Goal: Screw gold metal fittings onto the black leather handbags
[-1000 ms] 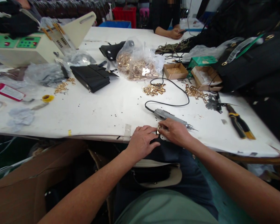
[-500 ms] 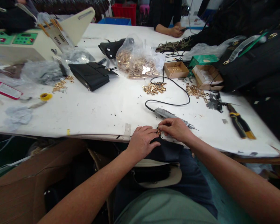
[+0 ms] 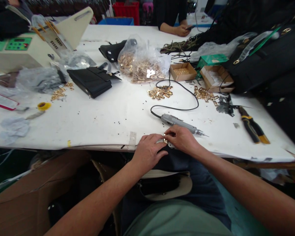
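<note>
At the table's front edge, a small gold metal piece (image 3: 165, 139) lies between my two hands. My right hand (image 3: 180, 138) pinches it with thumb and fingertips. Beside it, my left hand (image 3: 148, 151) rests on dark material with its thumb apart from the fingers. Below, a dark bag with a cream lining (image 3: 184, 188) lies open on my lap. Just beyond my right hand is a grey electric screwdriver (image 3: 178, 123), its tip pointing right. Gold metal pieces (image 3: 160, 92) form a loose pile farther back.
Pliers (image 3: 253, 126) lie to the right. Small cardboard boxes (image 3: 183, 72), a plastic bag of gold parts (image 3: 147, 70) and a black bag (image 3: 90, 80) stand farther back. A machine (image 3: 36, 50) occupies the left. Across the table, a person's hands (image 3: 183, 30) hold a phone.
The camera view has shifted slightly. The gold piece now shows a brighter face between my hands, and my right fingertips have moved a little against it.
</note>
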Motion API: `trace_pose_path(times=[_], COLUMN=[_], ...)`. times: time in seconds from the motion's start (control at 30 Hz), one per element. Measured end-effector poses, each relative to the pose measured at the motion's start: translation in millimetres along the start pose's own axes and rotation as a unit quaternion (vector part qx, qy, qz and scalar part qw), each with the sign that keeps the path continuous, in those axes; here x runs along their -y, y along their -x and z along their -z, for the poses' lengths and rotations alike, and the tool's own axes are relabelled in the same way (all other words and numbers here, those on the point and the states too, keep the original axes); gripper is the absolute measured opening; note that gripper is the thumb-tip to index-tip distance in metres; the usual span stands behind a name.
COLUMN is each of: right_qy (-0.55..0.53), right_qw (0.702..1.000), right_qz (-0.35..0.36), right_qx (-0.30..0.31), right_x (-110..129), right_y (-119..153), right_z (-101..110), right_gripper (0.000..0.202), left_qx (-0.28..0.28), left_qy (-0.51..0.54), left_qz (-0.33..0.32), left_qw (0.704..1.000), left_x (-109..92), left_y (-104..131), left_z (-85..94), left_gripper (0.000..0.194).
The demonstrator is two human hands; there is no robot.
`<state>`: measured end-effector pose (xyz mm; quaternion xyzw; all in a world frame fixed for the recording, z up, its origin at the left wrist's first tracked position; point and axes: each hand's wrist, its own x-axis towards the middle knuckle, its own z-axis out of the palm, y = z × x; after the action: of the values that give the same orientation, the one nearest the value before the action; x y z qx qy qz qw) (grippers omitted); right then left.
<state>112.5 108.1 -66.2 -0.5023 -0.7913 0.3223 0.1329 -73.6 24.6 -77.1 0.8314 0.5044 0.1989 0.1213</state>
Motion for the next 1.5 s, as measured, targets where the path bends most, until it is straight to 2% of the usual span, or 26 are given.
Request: trace_pose_path(times=[0.17,0.33,0.5,0.73,1.0,1.5], right_qy=[-0.019,-0.063,-0.054,-0.06,-0.067,-0.056], right_qw=[1.0,0.997,0.998,0.997,0.997,0.997], right_qz=[0.002,0.041,-0.01,-0.002,-0.011,-0.011], right_qx=[0.017,0.038,0.014,0.047,0.048,0.048], right_x=[-4,-10,-9,-7,-10,-8], right_y=[-1,1,3,-2,-2,-2], right_z=[1,5,6,10,9,8], right_gripper=[0.012,0.019,0.013,0.01,0.01,0.012], left_qx=[0.012,0.025,0.034,0.021,0.013,0.051], left_qy=[-0.012,-0.018,-0.012,0.001,0.008,-0.023], left_qz=[-0.003,-0.002,0.007,0.001,0.003,0.0], left_qw=[1.0,1.0,0.999,1.0,1.0,0.998], left_x=[-2,-4,-5,-1,0,-4], left_y=[0,-1,-3,-2,-3,-8], left_z=[2.1,4.1,5.4,2.4,3.5,9.5], left_gripper=[0.03,0.034,0.034,0.033,0.033,0.033])
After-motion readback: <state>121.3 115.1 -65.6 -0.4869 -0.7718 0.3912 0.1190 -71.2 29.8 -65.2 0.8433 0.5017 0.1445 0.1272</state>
